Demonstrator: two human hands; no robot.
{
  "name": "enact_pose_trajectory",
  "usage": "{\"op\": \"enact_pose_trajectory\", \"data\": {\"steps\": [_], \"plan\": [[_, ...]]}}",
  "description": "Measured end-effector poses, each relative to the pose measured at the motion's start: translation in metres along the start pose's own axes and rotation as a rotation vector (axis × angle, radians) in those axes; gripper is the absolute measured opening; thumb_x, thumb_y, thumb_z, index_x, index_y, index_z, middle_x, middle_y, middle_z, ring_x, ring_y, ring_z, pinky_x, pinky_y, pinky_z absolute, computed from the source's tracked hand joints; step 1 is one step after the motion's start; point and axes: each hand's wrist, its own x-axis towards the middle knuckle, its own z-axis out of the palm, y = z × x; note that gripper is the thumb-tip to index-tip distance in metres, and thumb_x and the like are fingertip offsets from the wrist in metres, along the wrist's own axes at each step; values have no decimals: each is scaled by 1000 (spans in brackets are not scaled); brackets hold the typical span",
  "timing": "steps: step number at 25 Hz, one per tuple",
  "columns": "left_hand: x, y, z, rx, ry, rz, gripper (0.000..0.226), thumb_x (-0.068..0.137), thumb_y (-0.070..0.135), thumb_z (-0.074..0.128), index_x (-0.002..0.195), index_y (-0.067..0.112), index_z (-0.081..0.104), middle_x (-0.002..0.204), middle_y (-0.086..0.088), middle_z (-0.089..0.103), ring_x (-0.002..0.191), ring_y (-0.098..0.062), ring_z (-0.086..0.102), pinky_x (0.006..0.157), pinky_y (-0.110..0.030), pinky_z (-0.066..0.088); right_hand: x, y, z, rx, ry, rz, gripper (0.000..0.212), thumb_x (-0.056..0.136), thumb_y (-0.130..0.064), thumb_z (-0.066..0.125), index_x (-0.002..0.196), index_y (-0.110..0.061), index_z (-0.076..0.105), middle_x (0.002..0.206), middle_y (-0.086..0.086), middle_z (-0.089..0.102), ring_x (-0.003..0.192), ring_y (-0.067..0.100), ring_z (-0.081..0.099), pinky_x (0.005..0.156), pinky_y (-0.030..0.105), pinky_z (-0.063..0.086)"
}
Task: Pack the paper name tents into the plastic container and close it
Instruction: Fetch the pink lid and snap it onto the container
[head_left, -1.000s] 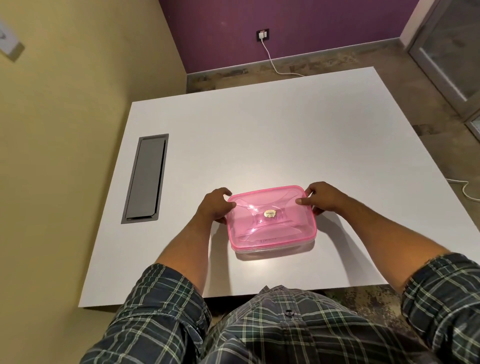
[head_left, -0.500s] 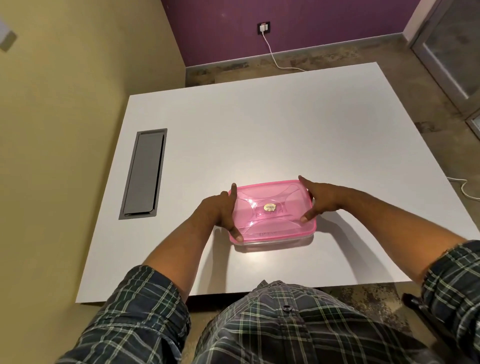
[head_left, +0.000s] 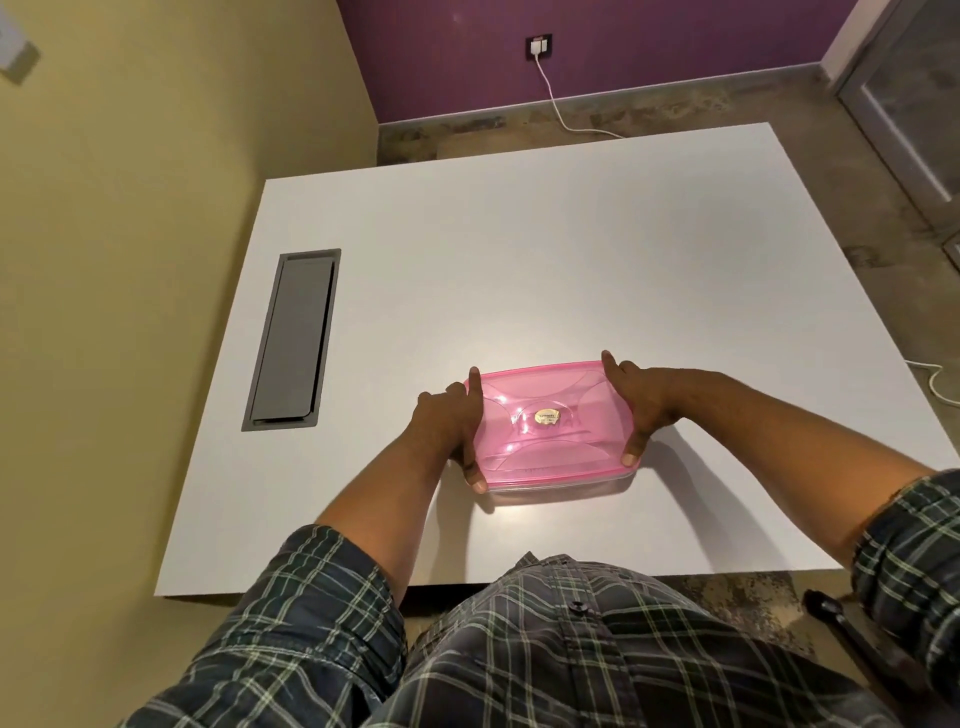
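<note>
Lid (head_left: 545, 421) on container (head_left: 561, 486), name tents unseen; left hand (head_left: 449, 421), right hand (head_left: 641, 400) grip lid edges, final press-down left.

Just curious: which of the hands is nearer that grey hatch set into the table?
Left. The left hand grips the container's end facing the grey hatch; the right hand grips the far end.

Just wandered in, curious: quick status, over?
Left hand and right hand grip the container's short sides. Pink lid on container, contents unseen. Nothing in the way on table.
</note>
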Motion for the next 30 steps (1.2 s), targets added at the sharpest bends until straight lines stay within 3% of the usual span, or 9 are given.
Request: {"op": "enact_pose_trajectory", "data": {"steps": [6, 8, 11, 15, 19, 24, 26, 28, 30], "plan": [[4, 0, -3, -52, -1, 14, 153, 55, 46, 92, 154, 1, -14, 143, -20, 42, 119, -37, 58, 96, -46, 47, -3, -9, -6, -3, 27, 28, 170, 41, -48, 100, 155, -12, -20, 160, 10, 27, 139, 31, 42, 109, 39, 42], [6, -5, -7, -237, -31, -15, 146, 48, 58, 92, 154, 7, 5, 137, -16, 48, 116, -35, 59, 95, -44, 51, -5, -9, -6, 25, 38, 20, 166, 40, -45, 101, 156, -12, -13, 154, 10, 39, 133, 31, 48, 104, 38, 45], [11, -10, -15, -593, 43, -84, 101, 62, 63, 84, 138, 14, 39, 127, -11, 58, 111, -29, 60, 94, -44, 52, -7, -7, -3, 70, 45, 11, 161, 41, -41, 102, 155, -14, -9, 143, 11, 52, 123, 32, 56, 101, 42, 50], [14, -5, -23, -474, 232, -177, 60, 81, 49, 71, 126, 13, 57, 125, -10, 59, 114, -29, 58, 94, -42, 51, -12, -4, 0, 171, 65, -29, 152, 43, -29, 103, 154, -15, -1, 134, 12, 56, 117, 32, 58, 100, 44, 51], [12, -2, -25, -442, 273, -231, 53, 79, 50, 71, 115, 13, 62, 116, -7, 63, 107, -28, 61, 87, -40, 52, -21, -3, 3, 170, 97, -39, 164, 49, -35, 101, 156, -16, -22, 158, 11, 37, 138, 32, 43, 109, 36, 39], [12, 1, -16, -424, 244, -211, 52, 81, 48, 68, 118, 12, 62, 120, -8, 60, 109, -29, 61, 88, -39, 52, -22, -7, 7, 160, 60, -15, 165, 54, -39, 98, 150, -18, -34, 157, 15, 37, 135, 33, 47, 109, 38, 42], [14, -1, -17, -425, 236, -202, 50, 80, 48, 69, 114, 11, 63, 117, -8, 63, 107, -28, 61, 86, -39, 52, -20, -7, 7, 177, 33, 7, 166, 55, -37, 98, 148, -21, -38, 143, 18, 53, 119, 32, 60, 100, 40, 51], [16, -2, -18, -413, 240, -201, 50, 79, 49, 71, 111, 12, 64, 115, -7, 64, 106, -28, 62, 84, -38, 53, -22, -7, 11, 203, -2, 33, 166, 57, -34, 98, 145, -25, -42, 107, 14, 70, 86, 24, 69, 80, 34, 59], [16, 0, -17, -405, 251, -204, 52, 79, 50, 73, 113, 12, 64, 117, -7, 64, 106, -28, 62, 85, -38, 52, -24, -6, 14, 216, -21, 35, 166, 58, -31, 98, 142, -28, -45, 81, 7, 69, 64, 18, 65, 62, 28, 57]]}}
